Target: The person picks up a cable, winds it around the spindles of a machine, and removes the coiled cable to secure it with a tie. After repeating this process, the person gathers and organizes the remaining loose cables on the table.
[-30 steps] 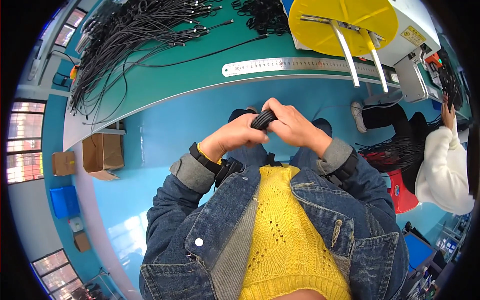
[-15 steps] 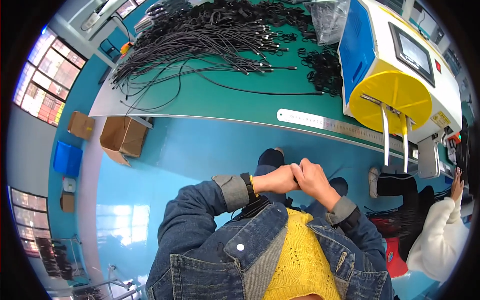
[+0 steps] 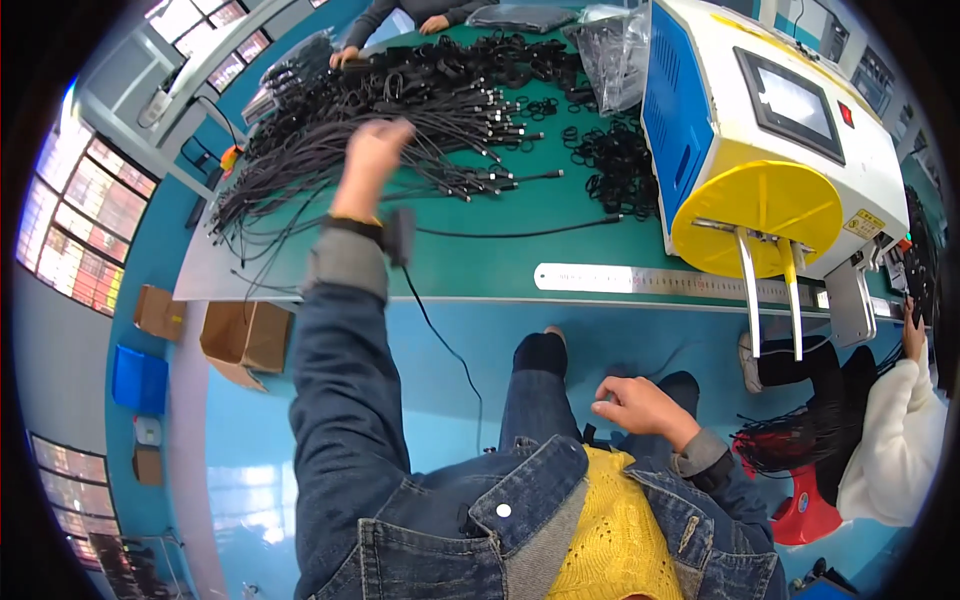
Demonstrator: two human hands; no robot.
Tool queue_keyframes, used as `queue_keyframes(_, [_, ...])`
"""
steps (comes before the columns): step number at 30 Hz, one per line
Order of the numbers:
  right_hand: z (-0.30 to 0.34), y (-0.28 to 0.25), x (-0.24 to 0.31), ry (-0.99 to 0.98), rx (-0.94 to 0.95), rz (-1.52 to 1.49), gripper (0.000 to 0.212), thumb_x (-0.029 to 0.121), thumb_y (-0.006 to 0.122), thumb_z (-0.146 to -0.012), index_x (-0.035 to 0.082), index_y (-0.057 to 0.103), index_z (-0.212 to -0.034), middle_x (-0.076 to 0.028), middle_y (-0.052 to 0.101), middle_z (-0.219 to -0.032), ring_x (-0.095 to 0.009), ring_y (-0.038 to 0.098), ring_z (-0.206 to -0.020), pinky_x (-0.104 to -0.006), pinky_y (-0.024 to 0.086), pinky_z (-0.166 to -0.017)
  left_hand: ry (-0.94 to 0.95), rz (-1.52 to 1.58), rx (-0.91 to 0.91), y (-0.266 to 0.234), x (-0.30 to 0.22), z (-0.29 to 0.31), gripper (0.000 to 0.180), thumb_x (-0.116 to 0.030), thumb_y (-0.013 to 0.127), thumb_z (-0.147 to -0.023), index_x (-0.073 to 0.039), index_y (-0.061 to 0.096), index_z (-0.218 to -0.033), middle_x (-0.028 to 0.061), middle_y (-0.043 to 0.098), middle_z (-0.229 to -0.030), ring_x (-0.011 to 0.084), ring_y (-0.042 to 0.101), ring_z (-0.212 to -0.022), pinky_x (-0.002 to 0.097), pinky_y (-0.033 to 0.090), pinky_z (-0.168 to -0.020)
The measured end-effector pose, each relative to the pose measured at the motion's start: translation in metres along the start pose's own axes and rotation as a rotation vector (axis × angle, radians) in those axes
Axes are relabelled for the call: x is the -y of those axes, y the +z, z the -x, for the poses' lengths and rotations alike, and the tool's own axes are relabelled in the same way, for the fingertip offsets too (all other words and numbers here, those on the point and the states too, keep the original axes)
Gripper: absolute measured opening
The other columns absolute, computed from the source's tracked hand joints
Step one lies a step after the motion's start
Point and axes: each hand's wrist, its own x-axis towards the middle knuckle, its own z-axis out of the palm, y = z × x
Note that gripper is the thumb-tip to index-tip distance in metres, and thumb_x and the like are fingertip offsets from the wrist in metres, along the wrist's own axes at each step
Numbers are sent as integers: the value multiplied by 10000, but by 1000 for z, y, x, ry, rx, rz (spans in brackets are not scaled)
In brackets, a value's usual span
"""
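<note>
My left hand (image 3: 376, 165) is stretched out over the heap of black cables (image 3: 330, 150) on the table. Motion blurs its fingers, so its grip and any contact with the cables are unclear. A black strap with a small box (image 3: 400, 237) sits on that wrist, and a thin black wire hangs from it past the table edge. Above my lap, short of the table, my right hand (image 3: 648, 408) has loosely bent fingers, the thumb apart, and nothing visible in it. One single cable (image 3: 520, 235) lies in front of the heap, its plug pointing right.
A steel ruler (image 3: 650, 281) lies along the front edge of the green table. On the right stands a white and blue machine (image 3: 690, 130) with a yellow disc (image 3: 757, 220) and two prongs. Black loops (image 3: 615, 165) lie beside it. Co-workers sit opposite and at right.
My hands were together over my lap; they have parted. The left has reached forward and left over the cables, while the right stays near my lap. A co-worker's hands now show across the table.
</note>
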Motion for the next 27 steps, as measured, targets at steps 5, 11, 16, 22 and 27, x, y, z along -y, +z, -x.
queue_keyframes(5, [4, 2, -3, 37, -67, -16, 276, 270, 590, -791, 3, 588, -862, -152, 616, -692, -309, 606, -669, -384, 466, -611, -433, 697, 283, 35, -181, 20, 390, -254, 684, -696, -43, 622, -1017, 155, 605, -1014, 294, 566, -976, 368, 442, -862])
queue_keyframes(11, [17, -3, -7, 60, -91, -18, 303, 290, 581, -787, 4, 587, -888, -187, 616, -723, -359, 598, -721, -425, 465, -657, -362, 481, 276, 49, -227, 34, 180, -158, 609, -761, -33, 579, -888, 131, 600, -927, 288, 554, -929, 427, 415, -825])
queue_keyframes(16, [24, 1, -5, -2, -89, -6, 260, 230, 597, -794, -5, 575, -901, -127, 603, -677, -273, 602, -635, -359, 467, -595, -456, 470, 75, 56, -214, 33, 82, -131, 578, -783, -67, 548, -825, 103, 583, -818, 254, 573, -822, 396, 431, -701])
queue_keyframes(22, [49, -27, 38, -298, -1079, 143, 282, 71, 654, -756, -7, 588, -1019, -127, 613, -807, -240, 582, -706, -327, 476, -605, -300, 702, -241, -51, -236, 30, 30, -84, 612, -756, -80, 591, -777, 69, 562, -638, 247, 550, -543, 327, 433, -488])
queue_keyframes(27, [73, -49, 62, -518, -1191, 611, 306, 4, 655, -741, -25, 592, -1039, -143, 615, -919, -273, 585, -785, -338, 485, -670, -79, 845, -10, -105, -292, 38, 53, -111, 610, -768, -73, 617, -804, 65, 590, -667, 253, 564, -580, 316, 439, -519])
